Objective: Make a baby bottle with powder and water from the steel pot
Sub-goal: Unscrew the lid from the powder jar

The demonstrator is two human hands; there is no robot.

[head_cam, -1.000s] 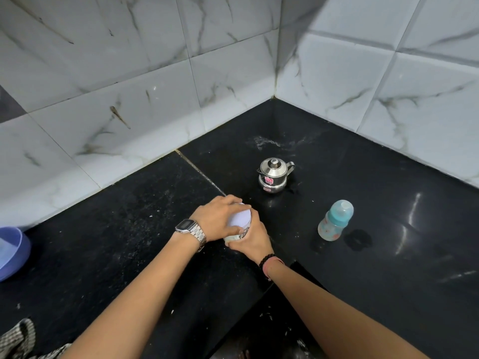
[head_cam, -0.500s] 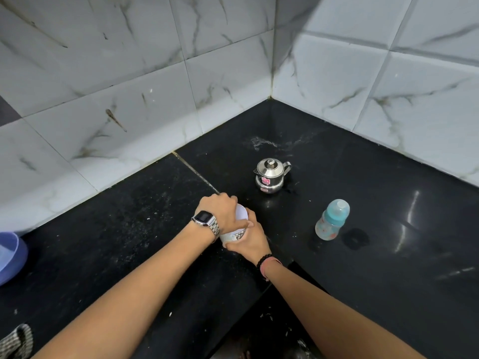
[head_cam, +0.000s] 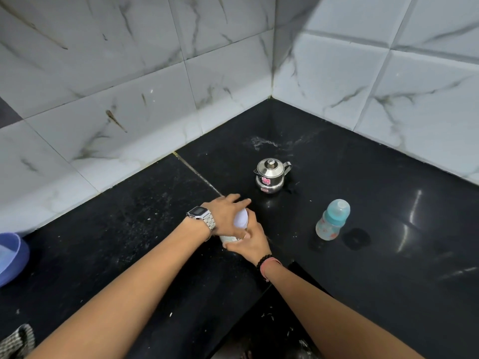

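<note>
We see both hands closed on a small container [head_cam: 229, 238]: left hand [head_cam: 225, 213] gripping its white lid [head_cam: 241, 219], right hand [head_cam: 252, 240] its body. Beyond stand steel pot [head_cam: 270, 175] and baby bottle [head_cam: 332, 219].

The left hand [head_cam: 225, 215] now twists further over the white lid [head_cam: 241, 218]; its fingers [head_cam: 239, 202] lift off, spreading forward.

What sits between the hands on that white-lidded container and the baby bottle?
Nothing visible: only bare black counter lies between the container, held by both hands, and the baby bottle. The steel pot stands farther back.
</note>
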